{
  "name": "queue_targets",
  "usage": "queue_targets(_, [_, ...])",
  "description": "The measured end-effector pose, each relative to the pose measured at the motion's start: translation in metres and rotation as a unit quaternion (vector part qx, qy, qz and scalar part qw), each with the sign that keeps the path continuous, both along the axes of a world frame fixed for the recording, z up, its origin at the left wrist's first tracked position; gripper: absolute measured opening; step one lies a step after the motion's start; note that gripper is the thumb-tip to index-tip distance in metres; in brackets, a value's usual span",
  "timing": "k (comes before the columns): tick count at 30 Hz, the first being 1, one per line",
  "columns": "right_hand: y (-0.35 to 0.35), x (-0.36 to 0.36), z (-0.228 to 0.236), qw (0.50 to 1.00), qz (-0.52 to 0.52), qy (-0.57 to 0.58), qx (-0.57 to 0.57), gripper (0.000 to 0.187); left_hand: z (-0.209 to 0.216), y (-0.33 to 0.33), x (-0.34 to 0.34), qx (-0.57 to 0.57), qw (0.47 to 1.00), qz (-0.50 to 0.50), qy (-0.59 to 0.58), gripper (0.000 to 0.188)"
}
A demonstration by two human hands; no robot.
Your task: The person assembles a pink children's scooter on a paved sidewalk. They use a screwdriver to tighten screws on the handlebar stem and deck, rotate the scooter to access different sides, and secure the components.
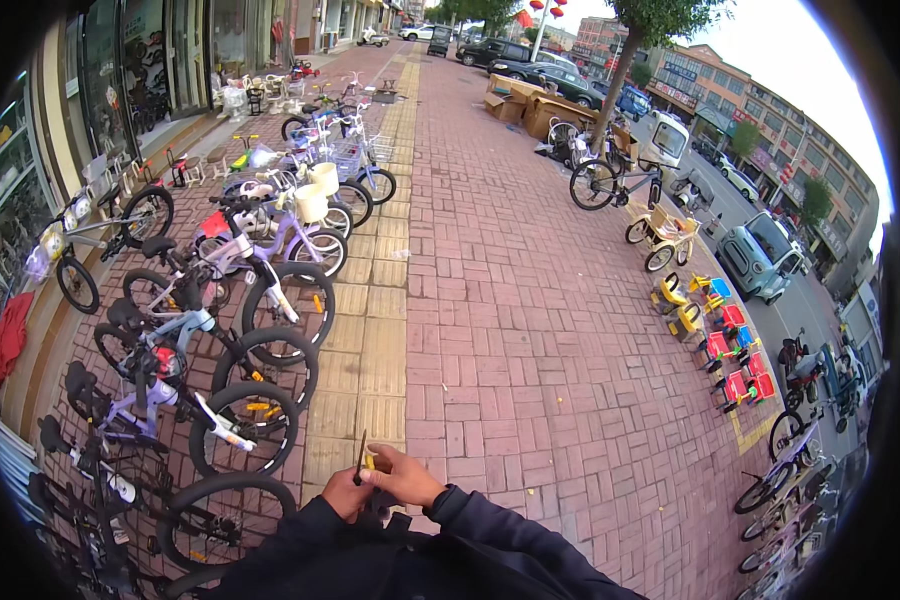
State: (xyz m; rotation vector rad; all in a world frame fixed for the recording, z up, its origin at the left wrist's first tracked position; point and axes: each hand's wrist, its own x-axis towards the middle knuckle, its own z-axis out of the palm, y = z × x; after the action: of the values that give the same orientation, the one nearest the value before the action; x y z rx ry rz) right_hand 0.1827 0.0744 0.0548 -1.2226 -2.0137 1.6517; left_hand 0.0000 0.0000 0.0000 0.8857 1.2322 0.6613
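At the lower middle my two hands are close together, in front of my dark jacket. My left hand (344, 496) is closed around a thin, dark, upright strip-like tool (361, 455); its exact kind does not show. My right hand (407, 476) is closed too, fingers bent toward the left hand, with a small yellow piece (370, 461) at its fingertips. Whether the yellow piece is part of the dark tool I cannot tell. Nearest to the hands stands a row of bicycles on the left, one with a lilac frame (152, 402).
Yellow tactile paving (359, 350) runs ahead beside red brick paving (500, 330). Shopfronts line the left. To the right are children's tricycles (735, 385), a parked bicycle (620, 185), cardboard boxes (545, 113) by a tree, and a street with vehicles.
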Motion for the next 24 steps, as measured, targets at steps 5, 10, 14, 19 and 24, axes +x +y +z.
queue_targets(5, [0.080, -0.032, -0.007, 0.995, -0.094, -0.022, -0.002, 0.090, -0.023, 0.114, -0.011, 0.130, 0.989, -0.071, 0.022, 0.038])
queue_targets(10, [0.163, -0.044, -0.009, 0.985, -0.170, 0.014, -0.011, 0.046, -0.008, 0.214, -0.025, 0.268, 0.917, -0.253, 0.152, 0.038])
queue_targets(14, [0.250, -0.042, -0.019, 0.967, -0.198, 0.099, -0.122, 0.041, -0.010, 0.292, -0.017, 0.330, 0.932, -0.119, 0.087, 0.036])
queue_targets(19, [0.394, -0.031, -0.018, 0.960, -0.151, 0.190, -0.143, 0.037, 0.006, 0.423, 0.000, 0.180, 0.983, -0.033, -0.004, 0.025])
queue_targets(24, [0.507, -0.030, -0.002, 0.971, -0.104, 0.190, -0.102, 0.033, 0.043, 0.522, 0.007, 0.118, 0.985, -0.006, 0.128, 0.025])
